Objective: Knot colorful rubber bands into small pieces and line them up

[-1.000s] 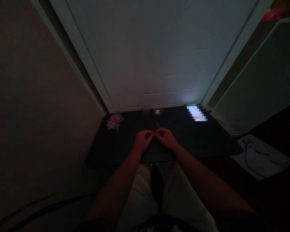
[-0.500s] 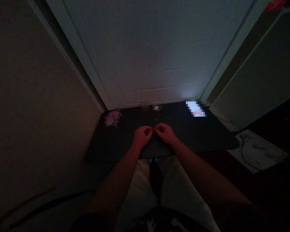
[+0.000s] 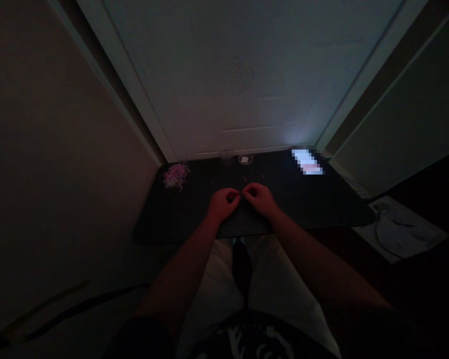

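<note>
My left hand (image 3: 224,203) and my right hand (image 3: 259,198) meet over the middle of a dark table (image 3: 183,217). Each one pinches thumb to forefinger, the fingertips nearly touching the other hand's. What lies between the fingertips is too small and dark to make out. Just beyond the hands are a few tiny thin pieces (image 3: 245,179) on the tabletop. A heap of pink and pale shreds (image 3: 176,176) lies at the table's left end.
Along the back edge stand a clear cup (image 3: 226,157) and a round clear lid or dish (image 3: 246,159) with a white square. A lit phone (image 3: 307,162) glows at the back right. Behind rises a pale door (image 3: 194,75) with heart patterns. A light sheet (image 3: 404,229) lies lower right.
The view has tipped slightly, so the table and its things appear a little higher. Both hands keep their pinch, with only a small shift of the fingers.
</note>
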Demonstrator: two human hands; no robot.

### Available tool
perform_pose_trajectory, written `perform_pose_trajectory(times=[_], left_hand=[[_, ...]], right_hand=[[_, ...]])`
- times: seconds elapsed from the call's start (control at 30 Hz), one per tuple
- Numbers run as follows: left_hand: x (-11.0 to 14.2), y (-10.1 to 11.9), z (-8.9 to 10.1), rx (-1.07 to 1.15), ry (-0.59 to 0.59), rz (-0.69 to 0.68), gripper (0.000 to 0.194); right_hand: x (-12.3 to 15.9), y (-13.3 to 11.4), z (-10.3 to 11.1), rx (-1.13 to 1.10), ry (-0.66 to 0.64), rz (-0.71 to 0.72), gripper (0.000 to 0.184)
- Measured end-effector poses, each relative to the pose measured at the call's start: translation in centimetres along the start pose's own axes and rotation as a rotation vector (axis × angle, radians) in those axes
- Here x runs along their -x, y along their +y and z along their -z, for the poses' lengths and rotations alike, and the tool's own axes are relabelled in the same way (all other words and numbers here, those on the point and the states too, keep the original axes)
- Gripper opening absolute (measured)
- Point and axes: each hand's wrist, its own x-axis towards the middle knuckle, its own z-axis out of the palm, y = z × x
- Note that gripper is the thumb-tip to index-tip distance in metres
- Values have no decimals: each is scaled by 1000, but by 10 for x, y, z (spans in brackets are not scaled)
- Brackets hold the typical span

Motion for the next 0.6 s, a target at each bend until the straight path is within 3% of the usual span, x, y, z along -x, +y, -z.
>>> perform_pose_trajectory(times=[0.6], left_hand=[[-2, -1, 1, 15, -17, 11, 21]], right_hand=[[1, 2, -1, 30, -2, 51, 9]])
